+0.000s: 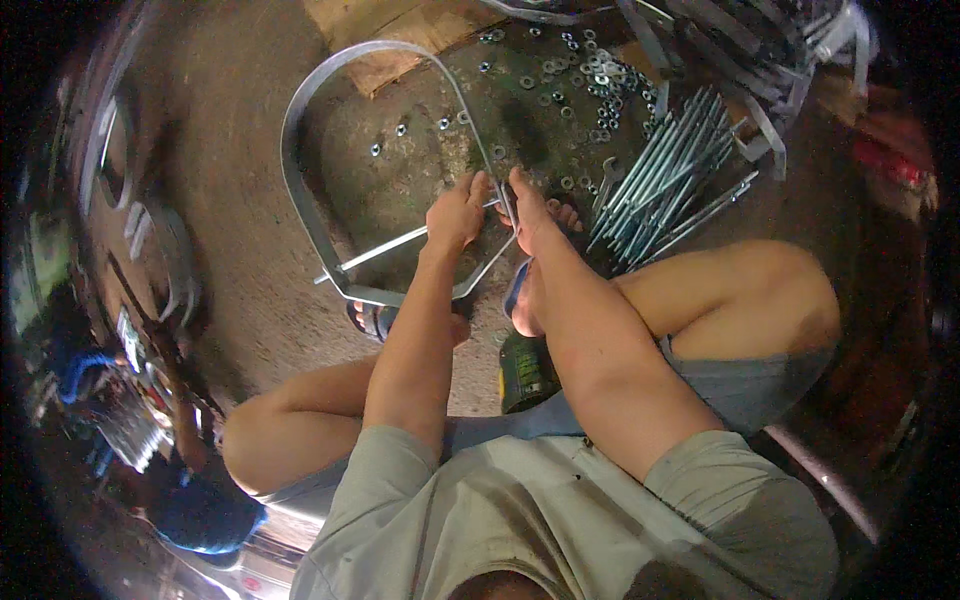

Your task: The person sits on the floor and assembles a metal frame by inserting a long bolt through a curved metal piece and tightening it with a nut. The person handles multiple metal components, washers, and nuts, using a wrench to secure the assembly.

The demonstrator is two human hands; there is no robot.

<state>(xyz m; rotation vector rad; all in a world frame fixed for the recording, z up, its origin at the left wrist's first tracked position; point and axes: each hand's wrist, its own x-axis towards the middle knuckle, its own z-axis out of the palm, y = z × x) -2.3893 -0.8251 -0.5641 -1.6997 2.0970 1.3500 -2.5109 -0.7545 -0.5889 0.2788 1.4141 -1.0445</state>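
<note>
rod (pixel 385 246) crosses the loop (pixel 297 190), left hand (pixel 457 212) looks closed on it, can't tell if right hand (pixel 532 212) grips; if the loop tilts, rod could slide out

Two hands (pixel 458 212) (pixel 532 218) are working one metal band (pixel 298 190) and one crossing rod (pixel 385 248)! Two sandals (pixel 378 321) (pixel 517 288) are showing, one wrench (pixel 608 172) is lying out, piled rods (pixel 668 172) are defying count.

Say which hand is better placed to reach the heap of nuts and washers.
Probably the right: the right hand is at the outer side of the metal band, nearer the nuts and washers. The left hand is on the inner side, by the crossing rod.
</note>
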